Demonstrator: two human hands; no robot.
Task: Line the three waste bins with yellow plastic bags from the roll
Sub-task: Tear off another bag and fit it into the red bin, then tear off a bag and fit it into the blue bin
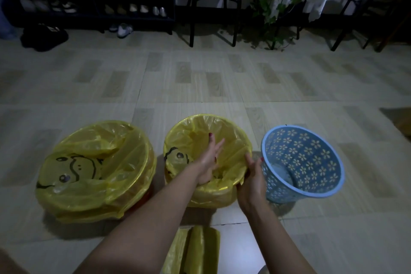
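Both bare forearms reach forward and down. The left hand [210,160] stretches out with fingers straight and slightly spread, palm turned sideways and its heel lowest. The right hand [252,181] sits just beside it, fingers and thumb curled in a grip, wrist bent slightly inward.

The left bag [95,169] is yellow with a black cartoon face; the middle bag [206,158] is yellow with part of a black face; the bin [311,158] is blue with cream flowers; the roll [193,249] is yellow; the floor [200,82] is beige with wood-grain blocks.
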